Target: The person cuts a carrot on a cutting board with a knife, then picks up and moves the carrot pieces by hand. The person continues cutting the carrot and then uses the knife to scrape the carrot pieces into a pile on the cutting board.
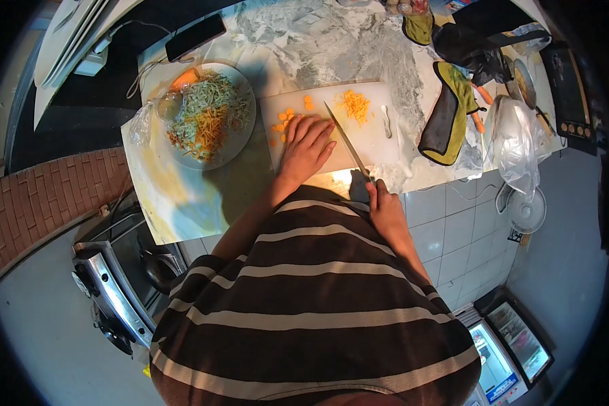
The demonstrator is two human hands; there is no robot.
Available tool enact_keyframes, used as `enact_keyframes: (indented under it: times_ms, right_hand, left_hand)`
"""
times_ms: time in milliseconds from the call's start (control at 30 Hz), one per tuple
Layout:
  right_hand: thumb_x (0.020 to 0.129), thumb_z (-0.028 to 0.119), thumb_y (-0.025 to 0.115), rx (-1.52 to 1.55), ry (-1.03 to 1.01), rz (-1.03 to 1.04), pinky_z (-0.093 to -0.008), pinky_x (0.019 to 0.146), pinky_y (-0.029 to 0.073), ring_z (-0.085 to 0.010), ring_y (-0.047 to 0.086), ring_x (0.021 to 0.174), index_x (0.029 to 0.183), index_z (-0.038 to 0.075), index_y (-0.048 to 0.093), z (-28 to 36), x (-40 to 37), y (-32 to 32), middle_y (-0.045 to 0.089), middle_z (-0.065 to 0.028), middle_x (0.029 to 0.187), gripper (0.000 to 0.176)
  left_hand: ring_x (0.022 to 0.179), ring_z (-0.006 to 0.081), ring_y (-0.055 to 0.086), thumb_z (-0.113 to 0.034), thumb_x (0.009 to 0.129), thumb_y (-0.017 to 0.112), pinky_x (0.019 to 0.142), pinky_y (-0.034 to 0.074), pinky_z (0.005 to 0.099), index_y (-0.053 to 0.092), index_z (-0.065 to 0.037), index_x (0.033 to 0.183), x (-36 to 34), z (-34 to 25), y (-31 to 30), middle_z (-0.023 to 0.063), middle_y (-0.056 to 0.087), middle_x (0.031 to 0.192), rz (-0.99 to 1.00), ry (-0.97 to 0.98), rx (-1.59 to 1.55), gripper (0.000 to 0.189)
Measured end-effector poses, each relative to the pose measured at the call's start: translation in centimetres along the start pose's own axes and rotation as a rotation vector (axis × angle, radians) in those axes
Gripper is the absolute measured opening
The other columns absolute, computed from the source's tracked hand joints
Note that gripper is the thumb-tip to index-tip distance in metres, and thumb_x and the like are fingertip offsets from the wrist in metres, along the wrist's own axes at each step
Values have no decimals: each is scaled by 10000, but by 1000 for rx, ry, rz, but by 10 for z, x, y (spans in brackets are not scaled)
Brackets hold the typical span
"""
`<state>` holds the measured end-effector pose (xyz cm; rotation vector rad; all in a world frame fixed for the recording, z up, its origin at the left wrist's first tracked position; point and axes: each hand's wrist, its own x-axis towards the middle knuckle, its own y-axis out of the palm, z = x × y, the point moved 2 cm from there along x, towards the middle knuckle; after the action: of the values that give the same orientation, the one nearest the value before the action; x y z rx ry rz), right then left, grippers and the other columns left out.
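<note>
My right hand (384, 204) grips the handle of a long kitchen knife (347, 141), its blade slanting up and left across the white cutting board (377, 145). Flat on the board lies my left hand (307, 150), fingers stretched out, fingertips close to the blade; anything under them is hidden. Round orange carrot slices (282, 126) lie beside and above the left fingers. On the blade's other side is a small heap of finely cut carrot (354, 107). A white-handled peeler-like tool (386, 122) rests near the board's right edge.
A large plate (245, 81) of shredded green and orange vegetables stands left, with a whole carrot (184, 79) on its rim. A phone (195, 38) lies behind it. Green-grey cloths (446, 122), a black bag (472, 51) and a clear plastic bag (516, 142) are at right.
</note>
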<state>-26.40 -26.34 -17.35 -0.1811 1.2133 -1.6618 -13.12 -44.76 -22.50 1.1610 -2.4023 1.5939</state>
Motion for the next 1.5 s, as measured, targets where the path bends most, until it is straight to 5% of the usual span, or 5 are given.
enact_keyframes:
  times_ms: [400, 1167, 1367, 1467, 1500]
  right_hand:
    - [1038, 316, 441, -41, 8, -21, -625, 552, 442, -553, 587, 676, 1013, -1, 473, 6, -5, 3, 592, -340, 671, 319]
    - [1037, 308, 418, 17, 73, 50, -628, 598, 482, -550, 614, 711, 1025, 11, 435, 10, 3, 21, 619, -345, 726, 298]
    - [1053, 335, 395, 276, -28, 89, -561, 719, 473, -534, 612, 842, 1094, -38, 523, -7, 7, 9, 645, -320, 831, 397]
    - [1059, 352, 383, 507, 72, 269, -510, 749, 468, -529, 594, 864, 1100, -54, 561, -18, 10, 14, 645, -310, 853, 446]
    - [1060, 360, 387, 505, 52, 230, -478, 648, 455, -445, 535, 690, 1087, -39, 558, -19, 9, 15, 588, -252, 738, 435]
  left_hand:
    - [1250, 217, 468, -274, 902, 630, 1138, 257, 471, 640, -53, 1193, 0, 0, 1, 27, 596, 1249, 24, 9, 35, 366]
    - [1227, 247, 502, -66, 823, 595, 1128, 260, 483, 637, -70, 1216, 0, 4, 2, 35, 608, 1231, -30, -51, 20, 395]
    - [1221, 250, 497, -70, 821, 606, 1122, 264, 487, 641, -88, 1214, 2, -1, -2, 37, 601, 1241, 1, -14, 34, 395]
    - [1219, 251, 499, -81, 832, 609, 1119, 269, 486, 646, -83, 1202, 1, 0, -1, 39, 604, 1233, -12, -20, 37, 371]
    - [1219, 251, 499, -81, 832, 609, 1119, 269, 486, 646, -83, 1202, 0, 1, -1, 39, 604, 1233, -13, -20, 40, 371]
